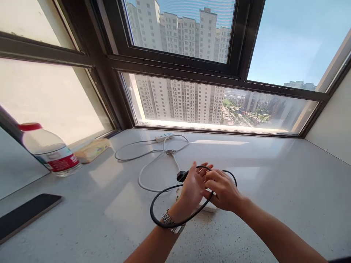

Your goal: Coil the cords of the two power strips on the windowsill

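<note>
A black cable point(164, 193) is held in loops above the pale windowsill counter point(274, 182), a little nearer than the white cable point(153, 164) that lies coiled on the counter. The left hand point(192, 188) is raised palm-inward with its fingers spread fairly wide, and the black loops are passed around it, down to the wrist where a metal watch point(171, 222) is worn. The right hand point(222, 190) is closed narrowly, its fingertips pinched on the black cable just beside the left palm. The black plug point(181, 176) is seen at the upper edge of the left hand, on the side toward the white cable. A white block point(210, 207) is partly hidden under the hands; what it is cannot be told.

Beyond the white cable, a white power strip point(164, 137) rests near the window frame. Left of the white cable, a tissue pack point(93, 149), a water bottle point(51, 151) with a red cap and a dark phone point(24, 215) are set well apart from the hands.

Slippage is judged the main risk: with the left fingers spread, a loop could slide off and the coil could spring open. The hanging lower loop could also be snagged on the watch or dragged across the white block, and the plug could be swung into the white cable and tangled.
</note>
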The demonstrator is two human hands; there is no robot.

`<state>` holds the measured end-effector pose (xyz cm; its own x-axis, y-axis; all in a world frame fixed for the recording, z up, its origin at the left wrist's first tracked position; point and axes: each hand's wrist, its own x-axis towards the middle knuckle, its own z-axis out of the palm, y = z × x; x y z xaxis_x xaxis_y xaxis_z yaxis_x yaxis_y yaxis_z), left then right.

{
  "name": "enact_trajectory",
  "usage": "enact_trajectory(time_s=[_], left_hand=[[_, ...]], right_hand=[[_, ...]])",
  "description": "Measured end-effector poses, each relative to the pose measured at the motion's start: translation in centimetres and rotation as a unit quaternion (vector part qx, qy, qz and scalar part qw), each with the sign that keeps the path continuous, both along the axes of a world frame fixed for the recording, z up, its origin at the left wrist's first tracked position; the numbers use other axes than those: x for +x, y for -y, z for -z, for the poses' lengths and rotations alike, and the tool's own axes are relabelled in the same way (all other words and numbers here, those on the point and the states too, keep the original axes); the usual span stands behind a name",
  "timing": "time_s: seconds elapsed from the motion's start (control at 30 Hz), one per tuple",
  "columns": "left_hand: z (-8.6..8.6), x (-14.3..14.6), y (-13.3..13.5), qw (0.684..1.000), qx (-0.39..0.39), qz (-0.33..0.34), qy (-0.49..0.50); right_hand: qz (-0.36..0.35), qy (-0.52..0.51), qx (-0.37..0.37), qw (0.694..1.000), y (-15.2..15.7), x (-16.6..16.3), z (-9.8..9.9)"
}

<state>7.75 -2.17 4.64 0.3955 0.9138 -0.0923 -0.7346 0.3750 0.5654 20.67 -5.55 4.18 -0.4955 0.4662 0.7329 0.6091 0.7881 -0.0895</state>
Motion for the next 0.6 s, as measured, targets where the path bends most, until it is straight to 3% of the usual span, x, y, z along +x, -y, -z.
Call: enact_trajectory(time_s=[0.2, 0.47, 0.6], left_hand=[[0.4, -0.9, 0.3, 0.997, -0.058, 0.003, -0.055], [1.3, 0.5, -0.2, 0.997, -0.022, 0.026, -0.068], [1.9, 1.4, -0.4, 0.995, -0.008, 0.011, -0.097]], right_hand=[[-0.009, -0.07, -0.025, 0.997, 0.2, -1.4, 2.5], [0.014, -0.094, -0.031, 0.995, 1.1, 0.4, 3.8], [0.056, -0.171, -0.035, 0.983, 1.7, 0.6, 5.4]])
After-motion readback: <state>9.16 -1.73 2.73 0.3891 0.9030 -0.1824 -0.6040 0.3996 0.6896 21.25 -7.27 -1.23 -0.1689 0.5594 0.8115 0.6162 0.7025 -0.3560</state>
